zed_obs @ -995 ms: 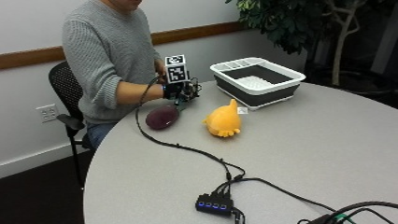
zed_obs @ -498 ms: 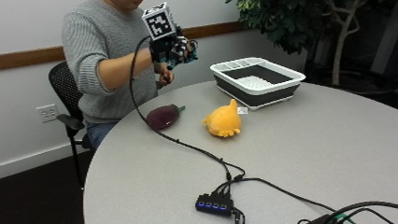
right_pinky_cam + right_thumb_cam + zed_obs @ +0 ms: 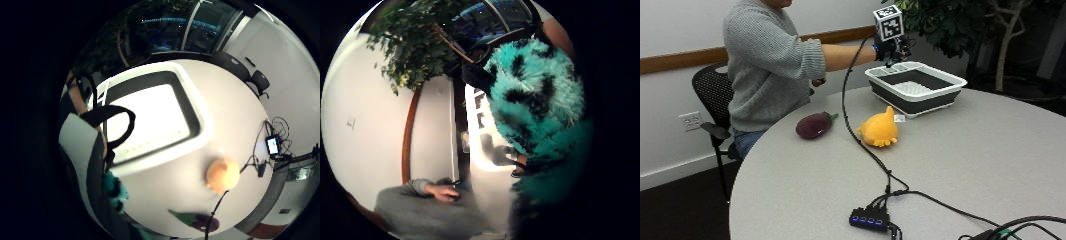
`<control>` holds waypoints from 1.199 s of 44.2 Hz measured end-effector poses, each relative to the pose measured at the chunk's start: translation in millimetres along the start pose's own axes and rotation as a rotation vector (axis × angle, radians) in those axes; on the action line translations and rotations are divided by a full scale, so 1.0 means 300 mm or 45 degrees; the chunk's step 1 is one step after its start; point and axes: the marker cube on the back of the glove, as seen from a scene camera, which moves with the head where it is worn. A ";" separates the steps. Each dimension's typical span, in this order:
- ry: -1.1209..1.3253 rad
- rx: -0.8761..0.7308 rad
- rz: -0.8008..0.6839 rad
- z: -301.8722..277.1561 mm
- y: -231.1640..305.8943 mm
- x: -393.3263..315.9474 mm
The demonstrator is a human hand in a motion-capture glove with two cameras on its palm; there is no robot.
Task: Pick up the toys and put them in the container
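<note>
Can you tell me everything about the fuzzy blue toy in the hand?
The fuzzy toy is bright turquoise with black blotches, and its long shaggy pile looks like plush. It fills much of the thumb side palm view, so it sits right against the gloved right hand. From the outside view that hand is raised above the near corner of the white container, and the toy barely shows there. Its full shape cannot be made out.
</note>
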 end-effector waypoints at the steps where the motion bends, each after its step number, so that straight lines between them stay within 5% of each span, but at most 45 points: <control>1: 0.003 -0.013 0.007 0.019 -0.029 -0.003; 24: -0.026 -0.435 0.197 0.345 -0.015 0.059; 41: 0.010 -0.394 0.133 0.218 0.028 0.077; 53: 0.170 -0.259 0.320 -0.131 0.074 0.431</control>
